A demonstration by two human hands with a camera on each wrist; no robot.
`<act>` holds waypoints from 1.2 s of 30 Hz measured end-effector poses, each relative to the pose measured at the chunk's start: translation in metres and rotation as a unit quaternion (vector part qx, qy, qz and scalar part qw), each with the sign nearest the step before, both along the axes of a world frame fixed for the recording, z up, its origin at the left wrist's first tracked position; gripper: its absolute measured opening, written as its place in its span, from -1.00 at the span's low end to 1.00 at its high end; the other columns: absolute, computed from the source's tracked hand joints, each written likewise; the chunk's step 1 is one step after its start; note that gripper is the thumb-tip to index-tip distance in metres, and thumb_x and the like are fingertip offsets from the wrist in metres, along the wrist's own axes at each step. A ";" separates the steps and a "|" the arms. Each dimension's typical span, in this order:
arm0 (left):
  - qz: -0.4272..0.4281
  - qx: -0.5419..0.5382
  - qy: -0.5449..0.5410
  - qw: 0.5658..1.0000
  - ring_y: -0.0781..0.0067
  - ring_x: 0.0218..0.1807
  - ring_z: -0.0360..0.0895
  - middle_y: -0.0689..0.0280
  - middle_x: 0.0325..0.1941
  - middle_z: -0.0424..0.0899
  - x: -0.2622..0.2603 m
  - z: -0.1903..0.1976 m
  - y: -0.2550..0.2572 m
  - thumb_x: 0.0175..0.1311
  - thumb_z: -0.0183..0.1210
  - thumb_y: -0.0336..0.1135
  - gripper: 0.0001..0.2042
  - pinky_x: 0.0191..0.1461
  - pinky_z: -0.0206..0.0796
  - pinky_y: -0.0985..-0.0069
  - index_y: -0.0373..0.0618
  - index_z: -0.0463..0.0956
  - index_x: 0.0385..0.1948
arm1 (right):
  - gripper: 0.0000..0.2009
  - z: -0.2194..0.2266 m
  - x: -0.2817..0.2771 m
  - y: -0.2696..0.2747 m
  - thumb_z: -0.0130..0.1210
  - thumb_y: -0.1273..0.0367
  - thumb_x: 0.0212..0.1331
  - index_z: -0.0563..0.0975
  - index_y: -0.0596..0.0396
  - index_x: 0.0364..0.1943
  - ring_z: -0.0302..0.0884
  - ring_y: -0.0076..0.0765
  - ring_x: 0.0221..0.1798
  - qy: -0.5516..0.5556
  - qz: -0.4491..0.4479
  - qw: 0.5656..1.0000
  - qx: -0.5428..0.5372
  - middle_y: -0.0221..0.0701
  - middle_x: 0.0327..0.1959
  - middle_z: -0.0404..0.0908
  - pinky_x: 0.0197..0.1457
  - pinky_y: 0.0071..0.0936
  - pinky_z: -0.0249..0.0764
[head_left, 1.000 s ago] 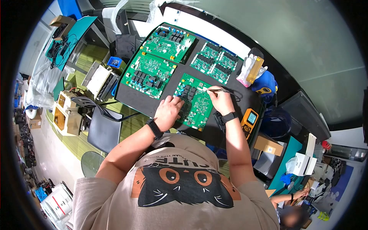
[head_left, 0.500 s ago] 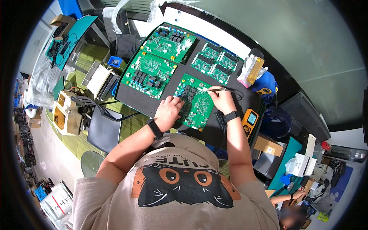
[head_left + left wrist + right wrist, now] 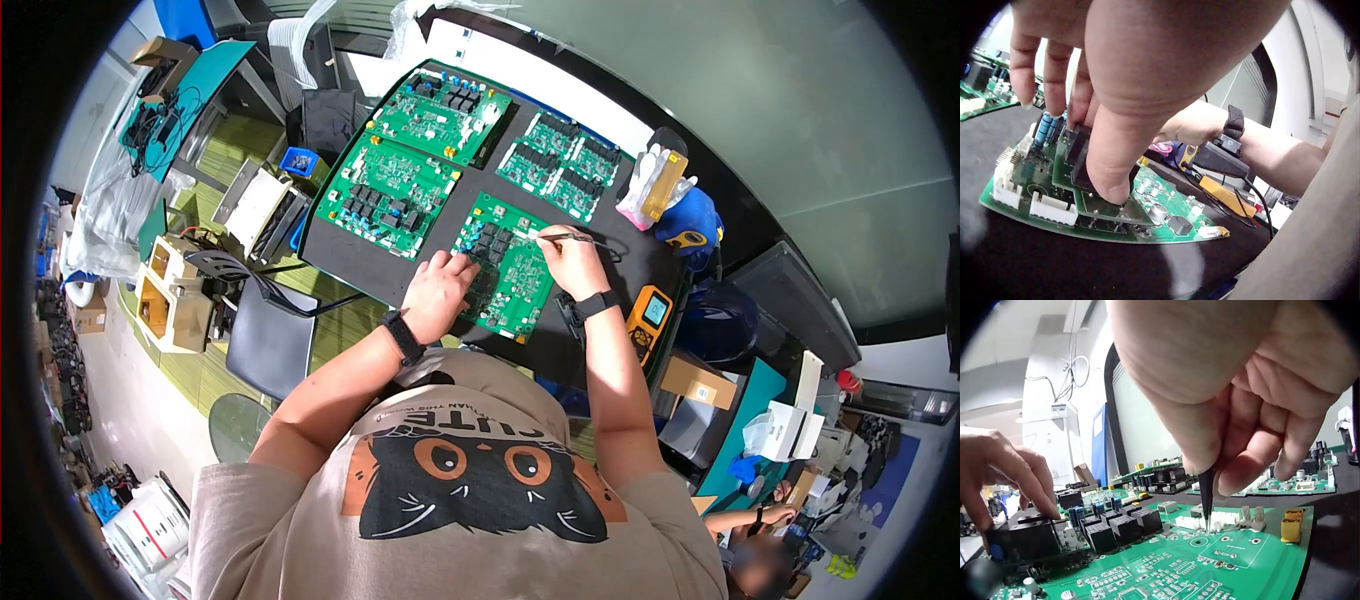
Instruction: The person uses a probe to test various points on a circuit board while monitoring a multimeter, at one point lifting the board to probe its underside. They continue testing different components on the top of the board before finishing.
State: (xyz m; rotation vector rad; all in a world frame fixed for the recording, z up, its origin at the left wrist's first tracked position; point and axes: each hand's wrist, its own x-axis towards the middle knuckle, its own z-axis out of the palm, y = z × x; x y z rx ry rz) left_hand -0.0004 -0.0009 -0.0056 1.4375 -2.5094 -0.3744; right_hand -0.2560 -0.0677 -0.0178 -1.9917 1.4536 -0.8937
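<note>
A green circuit board (image 3: 520,293) lies on the black tabletop between the hands. My left hand (image 3: 435,296) is at its left edge; in the left wrist view that hand (image 3: 1129,81) grips a small raised board (image 3: 1110,214), thumb on its near side and fingers on the far side. A thin black pointed tool (image 3: 1206,495) is pinched in my right hand (image 3: 1241,394), its tip down at the large board beside white connectors (image 3: 1225,518) and a ringed hole. In the head view the right hand (image 3: 577,267) is over the board's right edge.
Two larger boards (image 3: 385,195) stand left and behind, with smaller boards (image 3: 562,165) at the back. Rightward are gloves (image 3: 640,180), a blue-yellow device (image 3: 690,222) and an orange meter (image 3: 650,318). A person's forearm (image 3: 735,519) shows at lower right.
Over the last half second my right hand has shifted slightly left with the tool, after a small move right. The left hand has stayed in place.
</note>
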 end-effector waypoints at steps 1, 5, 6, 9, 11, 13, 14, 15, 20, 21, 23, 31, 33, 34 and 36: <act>0.001 -0.005 0.002 1.000 0.22 0.09 0.41 0.36 0.06 0.52 0.000 0.000 0.000 -0.17 0.48 -0.36 -0.35 0.19 0.35 0.33 -0.08 0.52 0.14 | -0.96 0.001 0.000 0.000 0.22 0.50 0.17 0.61 0.18 -0.33 0.67 0.03 -0.22 0.001 -0.001 1.000 0.003 -0.14 -0.32 0.69 -0.13 -0.19 0.58; 0.001 0.000 0.002 1.000 0.22 0.09 0.40 0.36 0.07 0.52 0.000 0.000 0.000 -0.17 0.47 -0.36 -0.35 0.19 0.35 0.32 -0.07 0.53 0.14 | -0.96 -0.002 0.000 -0.001 0.22 0.50 0.17 0.62 0.19 -0.33 0.67 0.04 -0.22 -0.004 -0.003 1.000 0.005 -0.14 -0.31 0.69 -0.13 -0.20 0.58; 0.001 -0.001 -0.004 1.000 0.23 0.12 0.40 0.37 0.06 0.52 0.000 0.001 0.000 -0.14 0.46 -0.35 -0.37 0.17 0.35 0.33 -0.07 0.54 0.13 | -0.96 -0.002 0.000 -0.001 0.21 0.51 0.16 0.62 0.19 -0.33 0.67 0.04 -0.22 -0.003 -0.004 1.000 0.009 -0.14 -0.31 0.69 -0.13 -0.20 0.58; 0.002 -0.001 -0.011 1.000 0.25 0.14 0.40 0.38 0.06 0.52 0.000 0.001 0.000 -0.11 0.44 -0.33 -0.40 0.15 0.35 0.33 -0.06 0.55 0.13 | -0.96 0.000 0.000 -0.001 0.21 0.51 0.17 0.62 0.19 -0.33 0.67 0.04 -0.21 -0.001 -0.004 1.000 0.017 -0.14 -0.30 0.70 -0.12 -0.20 0.57; 0.001 0.001 -0.012 1.000 0.25 0.14 0.40 0.38 0.05 0.51 0.000 0.001 0.000 -0.11 0.44 -0.34 -0.40 0.14 0.35 0.33 -0.06 0.55 0.13 | -0.95 0.000 -0.001 0.000 0.21 0.50 0.17 0.62 0.19 -0.32 0.67 0.04 -0.21 -0.001 -0.005 1.000 0.022 -0.14 -0.30 0.70 -0.12 -0.21 0.57; 0.000 0.001 -0.012 1.000 0.25 0.13 0.40 0.38 0.05 0.51 0.000 0.001 0.000 -0.11 0.44 -0.33 -0.40 0.13 0.36 0.33 -0.06 0.55 0.13 | -0.95 -0.001 -0.001 -0.001 0.20 0.49 0.18 0.63 0.18 -0.31 0.67 0.03 -0.20 0.003 -0.009 1.000 0.023 -0.14 -0.30 0.69 -0.11 -0.22 0.57; 0.000 0.001 -0.012 1.000 0.25 0.13 0.40 0.38 0.05 0.51 0.000 0.000 0.000 -0.11 0.44 -0.33 -0.40 0.13 0.36 0.33 -0.06 0.55 0.13 | -0.95 -0.002 -0.001 -0.001 0.20 0.49 0.18 0.63 0.18 -0.31 0.67 0.03 -0.20 0.002 -0.009 1.000 0.022 -0.14 -0.30 0.69 -0.11 -0.22 0.57; 0.001 -0.003 -0.012 1.000 0.26 0.13 0.40 0.38 0.05 0.51 0.000 0.000 0.000 -0.11 0.44 -0.33 -0.40 0.13 0.36 0.33 -0.05 0.55 0.13 | -0.94 -0.004 -0.002 -0.001 0.20 0.49 0.18 0.63 0.18 -0.31 0.67 0.03 -0.20 0.001 -0.012 0.999 0.032 -0.14 -0.30 0.69 -0.11 -0.22 0.57; -0.002 -0.006 -0.015 1.000 0.26 0.13 0.41 0.38 0.05 0.51 0.000 0.000 0.000 -0.11 0.44 -0.31 -0.39 0.13 0.36 0.33 -0.05 0.55 0.13 | -0.94 -0.008 -0.003 -0.002 0.20 0.48 0.19 0.63 0.18 -0.31 0.66 0.03 -0.22 -0.003 -0.008 0.999 0.033 -0.14 -0.29 0.69 -0.13 -0.23 0.56; 0.000 0.000 -0.010 1.000 0.23 0.11 0.41 0.36 0.06 0.52 0.000 0.001 0.000 -0.14 0.46 -0.33 -0.37 0.17 0.35 0.33 -0.07 0.54 0.14 | -0.93 -0.007 -0.004 -0.002 0.20 0.47 0.20 0.64 0.17 -0.30 0.66 0.01 -0.23 -0.002 -0.008 0.999 0.038 -0.14 -0.29 0.69 -0.14 -0.24 0.56; 0.001 0.004 -0.005 1.000 0.21 0.09 0.42 0.34 0.08 0.53 -0.001 0.002 0.000 -0.16 0.48 -0.35 -0.34 0.20 0.35 0.33 -0.08 0.53 0.14 | -0.93 -0.003 -0.003 -0.001 0.20 0.47 0.21 0.64 0.17 -0.29 0.66 0.00 -0.24 -0.001 -0.009 0.999 0.042 -0.15 -0.29 0.69 -0.14 -0.26 0.56; 0.003 0.009 -0.005 1.000 0.20 0.10 0.42 0.34 0.08 0.52 -0.001 0.004 0.000 -0.16 0.48 -0.37 -0.34 0.18 0.36 0.32 -0.08 0.51 0.15 | -0.90 0.000 -0.016 0.000 0.21 0.44 0.23 0.66 0.20 -0.29 0.69 -0.09 -0.24 -0.002 -0.015 0.999 0.052 -0.15 -0.29 0.71 -0.13 -0.30 0.56; 0.000 0.002 -0.007 1.000 0.23 0.11 0.42 0.36 0.06 0.52 0.000 0.002 0.000 -0.14 0.47 -0.34 -0.37 0.15 0.37 0.32 -0.06 0.53 0.13 | -0.89 0.000 -0.017 0.001 0.21 0.44 0.23 0.66 0.20 -0.28 0.70 -0.09 -0.24 -0.007 -0.016 0.998 0.053 -0.15 -0.29 0.71 -0.13 -0.30 0.57; -0.001 -0.005 -0.008 1.000 0.25 0.12 0.42 0.38 0.03 0.52 0.000 0.001 0.000 -0.12 0.46 -0.32 -0.40 0.12 0.37 0.33 -0.05 0.56 0.11 | -0.89 0.000 -0.017 0.001 0.21 0.44 0.23 0.66 0.21 -0.27 0.70 -0.08 -0.23 -0.013 -0.016 0.998 0.054 -0.15 -0.29 0.71 -0.12 -0.31 0.57; 0.001 -0.007 -0.006 1.000 0.26 0.12 0.42 0.38 0.03 0.52 -0.001 0.001 0.000 -0.13 0.46 -0.32 -0.40 0.12 0.37 0.32 -0.06 0.56 0.11 | -0.89 -0.006 -0.016 0.001 0.21 0.44 0.23 0.65 0.20 -0.26 0.70 -0.08 -0.23 -0.020 -0.018 0.998 0.052 -0.15 -0.29 0.70 -0.12 -0.31 0.57</act>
